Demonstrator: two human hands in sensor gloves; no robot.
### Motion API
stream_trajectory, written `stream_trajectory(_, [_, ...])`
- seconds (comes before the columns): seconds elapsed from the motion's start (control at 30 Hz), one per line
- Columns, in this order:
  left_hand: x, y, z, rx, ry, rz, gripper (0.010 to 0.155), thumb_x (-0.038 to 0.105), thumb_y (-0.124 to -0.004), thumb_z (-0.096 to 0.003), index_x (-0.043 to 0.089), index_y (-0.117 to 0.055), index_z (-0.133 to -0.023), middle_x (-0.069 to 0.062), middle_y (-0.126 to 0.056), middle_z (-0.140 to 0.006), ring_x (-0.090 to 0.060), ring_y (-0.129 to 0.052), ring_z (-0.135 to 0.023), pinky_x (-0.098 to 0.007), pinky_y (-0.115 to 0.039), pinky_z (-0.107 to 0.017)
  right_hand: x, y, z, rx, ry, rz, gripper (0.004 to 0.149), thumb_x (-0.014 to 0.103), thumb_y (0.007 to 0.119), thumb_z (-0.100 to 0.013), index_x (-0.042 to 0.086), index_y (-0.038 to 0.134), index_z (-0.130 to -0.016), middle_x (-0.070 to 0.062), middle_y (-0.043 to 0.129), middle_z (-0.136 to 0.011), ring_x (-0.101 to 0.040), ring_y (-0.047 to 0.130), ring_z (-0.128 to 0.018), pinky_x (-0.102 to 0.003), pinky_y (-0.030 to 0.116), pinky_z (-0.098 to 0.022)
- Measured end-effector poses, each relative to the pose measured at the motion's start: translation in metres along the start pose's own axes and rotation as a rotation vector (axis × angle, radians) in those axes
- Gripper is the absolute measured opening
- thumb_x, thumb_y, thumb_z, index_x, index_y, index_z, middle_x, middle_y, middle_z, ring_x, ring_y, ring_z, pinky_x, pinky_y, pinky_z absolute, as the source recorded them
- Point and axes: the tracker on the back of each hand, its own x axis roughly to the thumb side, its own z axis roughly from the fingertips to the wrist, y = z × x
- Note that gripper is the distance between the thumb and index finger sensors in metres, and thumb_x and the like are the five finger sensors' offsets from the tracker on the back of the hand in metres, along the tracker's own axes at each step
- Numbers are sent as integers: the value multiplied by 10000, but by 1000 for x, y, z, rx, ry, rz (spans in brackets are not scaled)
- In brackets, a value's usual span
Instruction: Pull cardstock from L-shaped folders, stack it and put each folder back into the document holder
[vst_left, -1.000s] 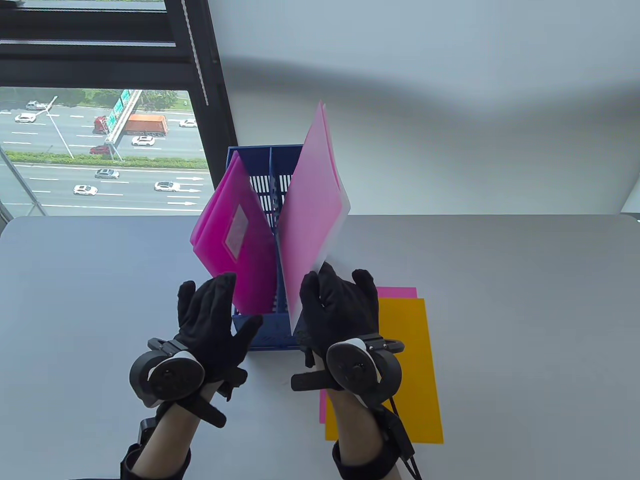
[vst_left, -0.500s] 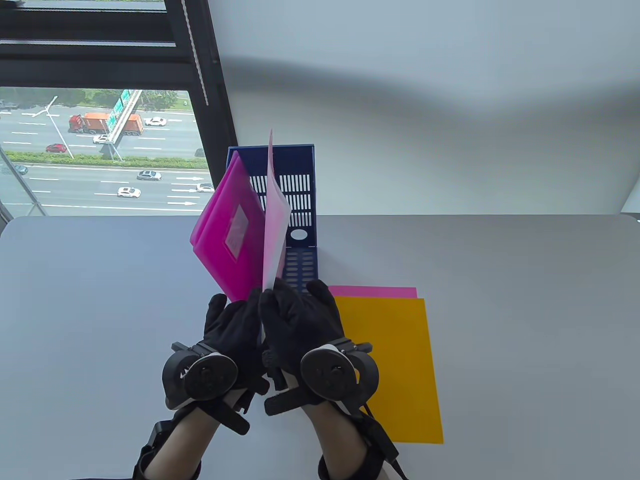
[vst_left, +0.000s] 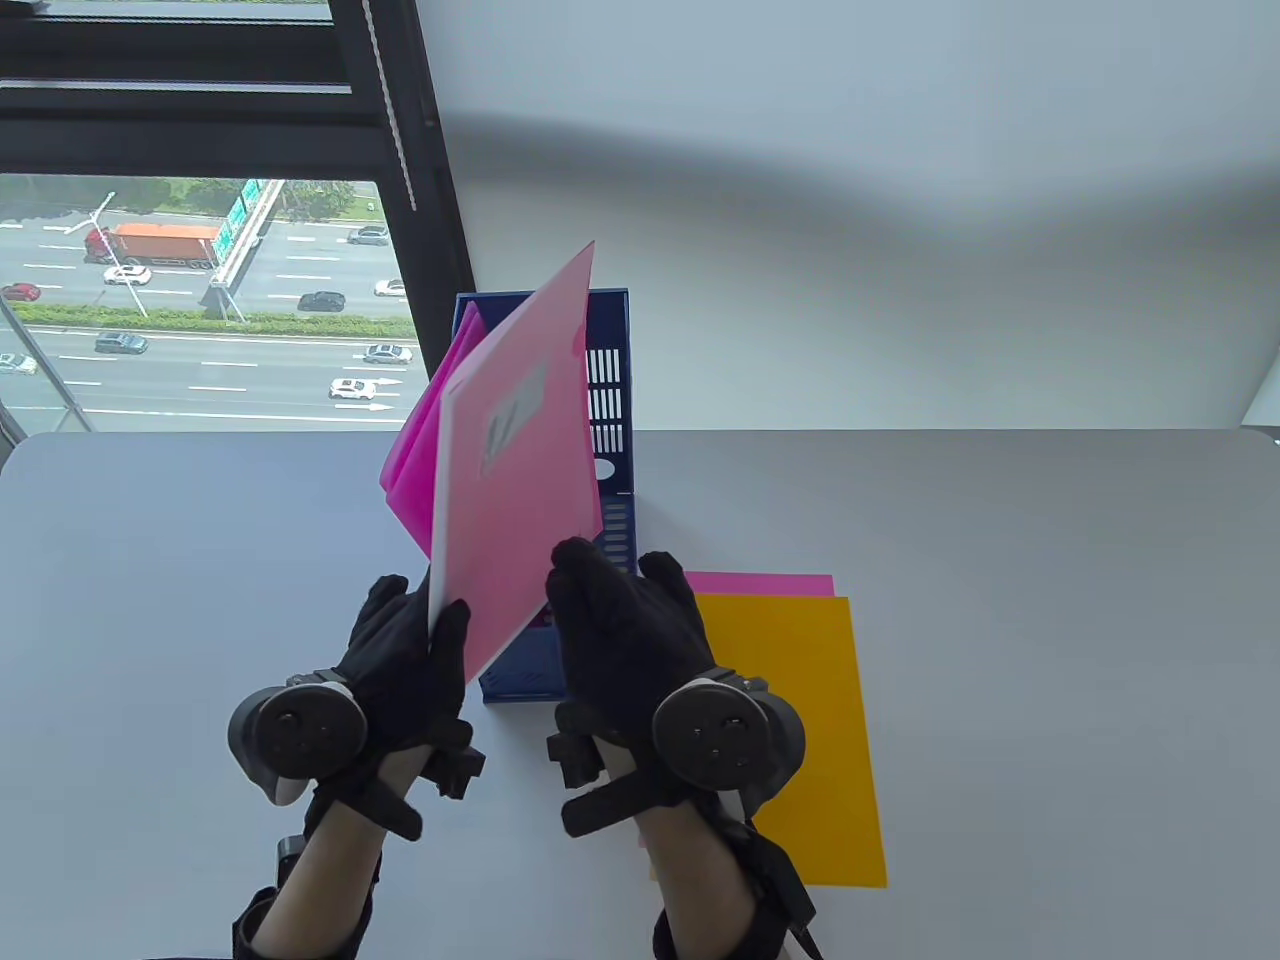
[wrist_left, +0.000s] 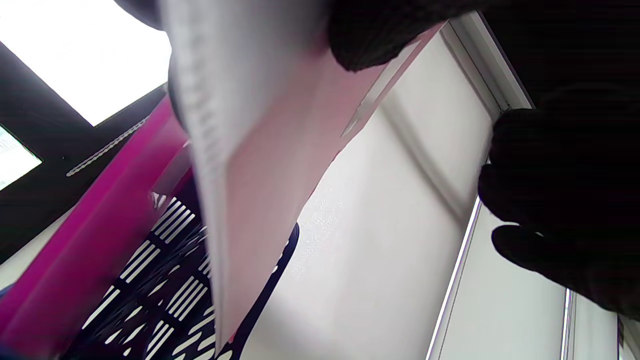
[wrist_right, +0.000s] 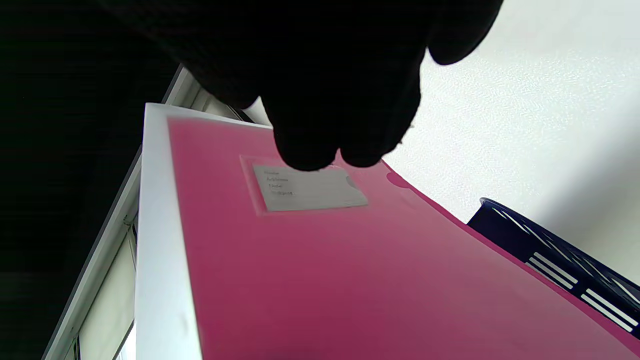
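Observation:
A light pink L-shaped folder (vst_left: 515, 470) with a label pocket tilts up over the blue document holder (vst_left: 612, 400). My left hand (vst_left: 440, 625) pinches its lower left corner, thumb on the front face. At the folder's lower right edge, my right hand (vst_left: 585, 580) holds on with its fingers curled. In the right wrist view those fingers (wrist_right: 325, 125) hang over the folder (wrist_right: 350, 270) near its label. Magenta folders (vst_left: 410, 450) lean in the holder's left side behind it. Yellow cardstock (vst_left: 800, 740) lies on pink cardstock (vst_left: 770, 582) at the right.
The grey table (vst_left: 1050, 650) meets a white wall at the back. A dark window frame (vst_left: 420, 180) stands behind the holder on the left. The holder's front wall (vst_left: 520, 680) sits between my wrists.
The folder has swung from edge-on to face-on, leaning left over the holder. My left hand has moved left and taken its lower corner; my right hand has shifted slightly right.

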Motion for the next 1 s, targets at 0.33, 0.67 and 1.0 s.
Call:
stream_trajectory(0.33, [-24,26,-8,-88,32,400,489,380,-725,-591,174,-784,-1031,-43,-991,-766,-363,-975,-745,-619,-537,-745,-51,-36,-16,13,125,-376,668,627,658,-652,283,452,-1186,-64,552,-1190,-371,683,-1001,-587,452,-780])
stream_trajectory(0.67, [-34,20,-13,-293,-19,627,476,390,-738,-589,186,-812,-1012,-30,-997,-768,-347,-986,-745,-621,-533,-747,-69,-57,-22,80,196,-447,686,608,736,-637,245,503,-1169,-58,662,-1130,-351,739,-958,-585,461,-773])
stream_trajectory(1.0, [-35,0,-14,-458,-32,688,473,392,-742,-589,187,-820,-1008,-28,-995,-777,-348,-983,-752,-625,-534,-744,-78,-53,-29,208,232,-439,640,452,893,-573,206,620,-1098,-21,833,-980,-254,922,-789,-555,561,-741])
